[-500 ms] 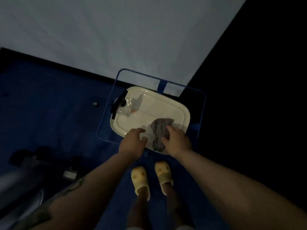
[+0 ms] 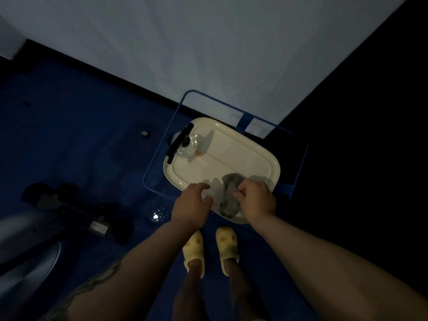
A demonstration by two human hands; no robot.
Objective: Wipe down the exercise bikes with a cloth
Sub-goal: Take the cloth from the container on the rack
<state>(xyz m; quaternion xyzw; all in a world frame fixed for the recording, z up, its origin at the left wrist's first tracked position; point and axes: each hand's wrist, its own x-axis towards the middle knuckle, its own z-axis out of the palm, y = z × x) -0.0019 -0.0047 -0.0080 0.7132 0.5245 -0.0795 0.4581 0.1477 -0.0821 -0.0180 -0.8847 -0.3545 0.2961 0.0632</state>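
Note:
A grey cloth (image 2: 230, 195) lies crumpled on the near end of a cream tray (image 2: 245, 156) that rests on a blue-framed stand (image 2: 303, 158). My right hand (image 2: 256, 198) has its fingers curled around the cloth's right side. My left hand (image 2: 193, 202) rests at the tray's near edge, its fingers on a paler piece of fabric (image 2: 216, 191) beside the cloth. A clear spray bottle with a black trigger (image 2: 183, 142) lies at the tray's far left. The base of an exercise bike (image 2: 76, 218) is on the floor at the left.
The floor is dark blue, with a white wall behind the stand and a black wall at the right. My feet in yellow slippers (image 2: 209, 249) stand just before the tray. A small pale object (image 2: 144, 133) and a shiny wet spot (image 2: 156, 216) mark the floor.
My right hand has closed tighter on the cloth and bunched it. My left hand has shifted slightly onto the pale fabric.

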